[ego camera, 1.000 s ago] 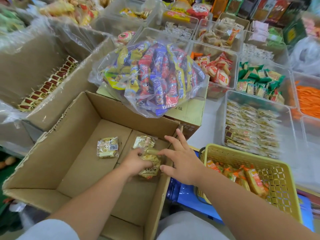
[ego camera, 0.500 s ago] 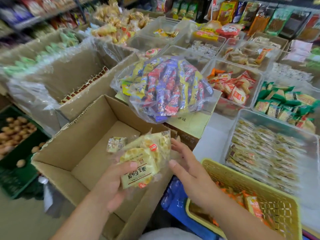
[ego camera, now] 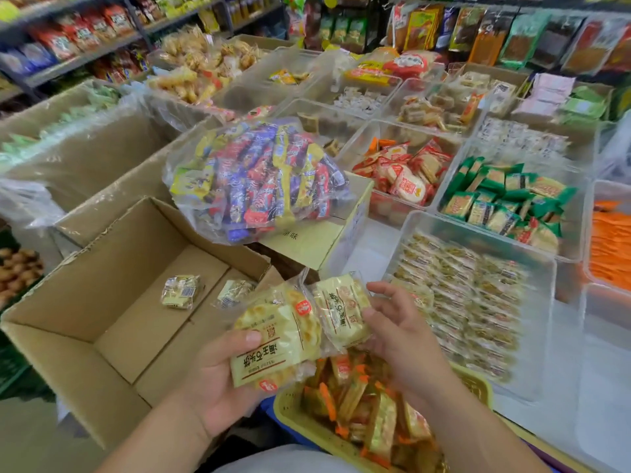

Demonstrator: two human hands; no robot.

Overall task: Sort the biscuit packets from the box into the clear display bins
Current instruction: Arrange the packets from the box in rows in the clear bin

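My left hand (ego camera: 218, 380) grips a pale yellow biscuit packet (ego camera: 273, 339), thumb on its face. My right hand (ego camera: 403, 332) pinches a second packet of the same kind (ego camera: 341, 312) by its right edge; the two packets overlap, held above the right wall of the open cardboard box (ego camera: 85, 291). Two small packets (ego camera: 180, 291) (ego camera: 234, 292) lie on the box floor. To the right stands a clear bin (ego camera: 532, 261) holding several rows of similar pale packets.
A yellow plastic basket (ego camera: 297, 418) of orange-wrapped snacks sits under my hands. A bag of colourful wafers (ego camera: 259, 179) rests on a closed carton behind the box. Clear bins of red packets (ego camera: 406, 169) and green packets (ego camera: 508, 196) stand further back; orange snacks (ego camera: 611, 240) at far right.
Both hands rose out of the box with packets and shifted right, over the yellow basket. My right hand, earlier free, now holds one packet. The view tilted up.
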